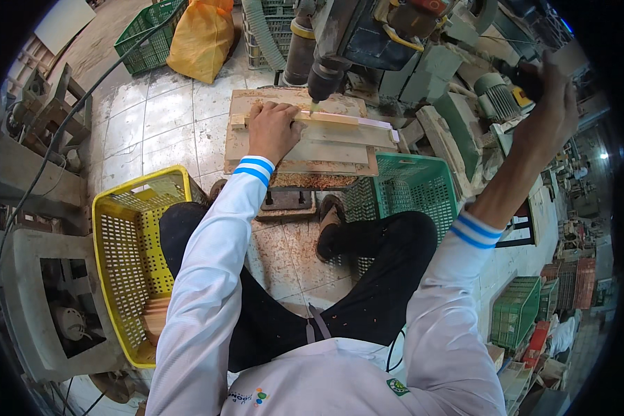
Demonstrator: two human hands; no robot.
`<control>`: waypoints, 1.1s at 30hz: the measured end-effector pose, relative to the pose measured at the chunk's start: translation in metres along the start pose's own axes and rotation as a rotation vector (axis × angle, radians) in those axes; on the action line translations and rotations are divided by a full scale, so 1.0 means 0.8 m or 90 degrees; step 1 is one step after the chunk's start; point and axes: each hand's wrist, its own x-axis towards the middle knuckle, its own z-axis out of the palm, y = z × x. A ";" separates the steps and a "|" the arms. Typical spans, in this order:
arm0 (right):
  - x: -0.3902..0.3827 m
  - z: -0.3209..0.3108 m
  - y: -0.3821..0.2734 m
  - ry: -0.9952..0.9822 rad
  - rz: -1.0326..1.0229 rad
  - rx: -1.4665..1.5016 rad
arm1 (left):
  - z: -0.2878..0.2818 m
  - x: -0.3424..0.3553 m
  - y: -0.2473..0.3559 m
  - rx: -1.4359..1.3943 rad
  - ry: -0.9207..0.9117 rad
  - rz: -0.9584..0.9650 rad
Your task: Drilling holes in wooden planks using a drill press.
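Observation:
My left hand [274, 128], fingers bent over a pale wooden strip [336, 120], holds it on a plywood board [329, 156] beneath the drill press. The chuck [324, 80] and a narrow bit sit above the strip, just right of my fingers; whether the bit touches the wood I cannot tell. My right hand [548, 90] is raised at the upper right, closed on a black lever handle [523, 78] of the machine. Wood shavings [312, 181] lie below the board's front edge.
A yellow crate [107, 260] with wood pieces stands left of my legs, a green crate [423, 163] right of the board. An orange sack [201, 38] and another crate [135, 45] stand behind left. Machinery [496, 100] crowds the right; a cable [69, 118] runs along the left.

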 end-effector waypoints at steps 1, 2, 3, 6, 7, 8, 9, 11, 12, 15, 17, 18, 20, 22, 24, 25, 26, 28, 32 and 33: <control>-0.016 0.002 -0.007 -0.012 -0.006 -0.027 | -0.001 0.001 0.000 0.003 -0.030 -0.014; -0.031 0.003 -0.013 -0.023 -0.029 -0.061 | -0.002 0.001 0.001 0.002 -0.058 -0.022; -0.045 0.006 -0.016 -0.023 -0.013 -0.055 | -0.003 0.002 0.002 0.005 -0.059 -0.026; -0.097 0.015 -0.013 0.064 -0.048 -0.022 | -0.005 0.003 0.003 -0.001 -0.074 -0.034; -0.115 0.016 -0.009 0.068 -0.026 -0.019 | -0.005 0.003 0.004 0.007 -0.076 -0.036; -0.131 0.017 -0.003 0.072 -0.003 -0.016 | -0.005 0.003 0.004 0.012 -0.070 -0.029; -0.144 0.018 0.004 0.072 -0.001 -0.017 | -0.005 0.002 0.004 0.016 -0.080 -0.038; -0.169 0.020 0.020 0.041 -0.040 -0.040 | -0.005 0.001 0.003 -0.006 -0.054 -0.022; -0.180 0.021 0.027 0.040 -0.039 -0.041 | -0.004 0.001 0.003 -0.004 -0.054 -0.024; -0.209 0.025 0.049 0.012 -0.058 -0.024 | -0.004 0.001 0.003 -0.013 -0.045 -0.023; -0.224 0.029 0.061 -0.021 -0.126 -0.067 | -0.004 0.000 0.003 -0.008 -0.044 -0.020; -0.229 0.029 0.067 -0.024 -0.126 -0.072 | -0.004 0.000 0.004 -0.001 -0.057 -0.032; -0.239 0.032 0.079 -0.018 -0.142 -0.062 | -0.004 0.000 0.004 -0.025 0.002 -0.003; -0.248 0.038 0.090 -0.007 -0.152 -0.050 | -0.003 -0.001 0.004 -0.016 0.011 -0.001; -0.259 0.045 0.100 0.004 -0.111 -0.057 | -0.002 -0.001 0.003 -0.011 0.016 0.004; -0.265 0.049 0.105 -0.001 -0.142 -0.054 | -0.002 -0.001 0.002 -0.006 0.009 0.004; -0.272 0.054 0.110 -0.011 -0.132 -0.076 | -0.001 -0.001 0.002 -0.004 0.010 0.013; -0.283 0.064 0.120 -0.003 -0.100 -0.077 | 0.000 -0.002 0.002 -0.004 0.017 0.012; -0.291 0.062 0.117 0.012 -0.075 -0.081 | 0.000 -0.003 0.002 -0.016 0.025 0.020; -0.288 0.056 0.107 -0.017 -0.046 -0.097 | 0.000 -0.004 0.003 -0.014 0.028 0.024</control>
